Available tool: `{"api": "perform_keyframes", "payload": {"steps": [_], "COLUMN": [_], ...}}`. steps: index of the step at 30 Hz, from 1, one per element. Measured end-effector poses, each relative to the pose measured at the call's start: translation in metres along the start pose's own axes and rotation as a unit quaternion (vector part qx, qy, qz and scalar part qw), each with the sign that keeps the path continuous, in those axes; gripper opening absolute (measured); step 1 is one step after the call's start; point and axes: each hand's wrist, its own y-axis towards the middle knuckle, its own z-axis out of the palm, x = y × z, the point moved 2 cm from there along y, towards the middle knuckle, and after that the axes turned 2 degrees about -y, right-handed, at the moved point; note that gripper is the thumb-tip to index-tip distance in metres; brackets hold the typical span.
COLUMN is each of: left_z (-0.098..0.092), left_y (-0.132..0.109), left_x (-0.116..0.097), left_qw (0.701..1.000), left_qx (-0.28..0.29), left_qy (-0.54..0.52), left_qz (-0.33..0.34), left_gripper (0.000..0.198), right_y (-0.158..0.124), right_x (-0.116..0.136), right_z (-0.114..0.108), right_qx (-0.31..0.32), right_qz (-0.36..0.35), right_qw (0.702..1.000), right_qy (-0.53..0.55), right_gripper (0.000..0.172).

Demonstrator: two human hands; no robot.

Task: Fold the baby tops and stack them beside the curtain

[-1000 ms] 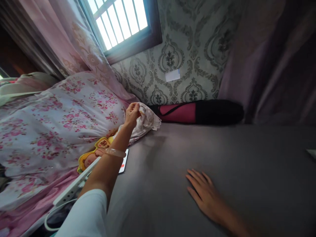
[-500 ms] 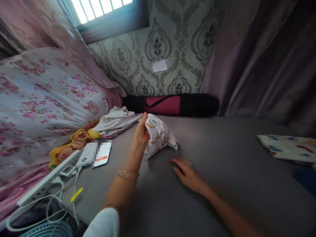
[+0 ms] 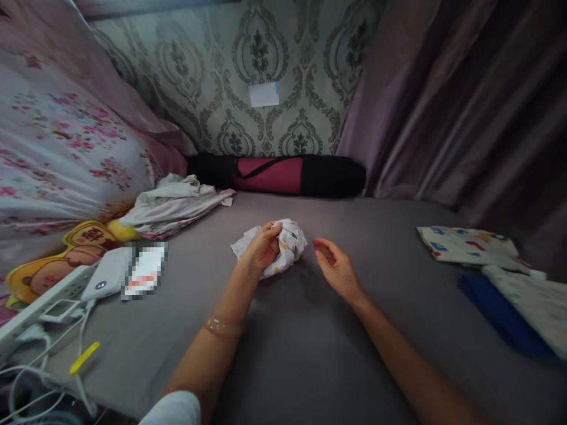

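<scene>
A crumpled white cloth with yellowish print is bunched up low over the grey bed surface. My left hand grips it from the left, thumb on top and a bracelet at the wrist. Part of the cloth shows behind that hand, and its full shape is hidden in the folds. Just right of the cloth, apart from it, my right hand has its fingers loosely curved and holds nothing.
Folded printed cloth, a blue cloth and a pale cloth lie at the right. A black and red long bag rests against the wall. At left are rumpled clothes, a power bank, a power strip and cables.
The cloth has gone from hanging loosely to bunched up lower down in my left hand. My right hand has risen closer to it. The view has tilted down and turned right.
</scene>
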Motion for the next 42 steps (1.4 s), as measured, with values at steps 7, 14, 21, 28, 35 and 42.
{"api": "perform_keyframes", "payload": {"steps": [7,14,21,28,35,42], "left_z": [0.024,0.035,0.052,0.054,0.039,0.032], "left_y": [-0.014,-0.023,-0.050,-0.055,-0.042,-0.031], "left_x": [0.018,0.025,0.020,0.053,0.041,0.004], "left_qw": [0.996,0.987,0.891,0.779,0.848,0.941], "left_qx": [0.035,0.043,0.080,0.035,0.029,0.024], "left_qy": [0.064,0.155,0.415,0.554,0.480,0.326], "left_qz": [-0.052,0.021,0.165,0.291,0.224,0.092], "left_gripper": [0.019,0.032,0.067,0.034,0.021,0.006], "right_y": [-0.004,-0.001,0.010,0.013,0.010,0.000], "right_x": [0.015,0.006,0.024,0.038,0.063,0.087], "right_z": [-0.005,-0.008,-0.039,-0.060,-0.096,-0.127], "right_qx": [0.096,0.096,-0.020,-0.088,-0.151,-0.180], "right_qz": [-0.011,0.010,0.035,0.041,0.004,-0.062], "right_qw": [0.994,0.995,0.999,0.993,0.989,0.961], "right_qy": [0.040,-0.003,-0.002,0.072,-0.005,-0.202], "right_gripper": [0.061,0.039,0.037,0.042,0.043,0.041]}}
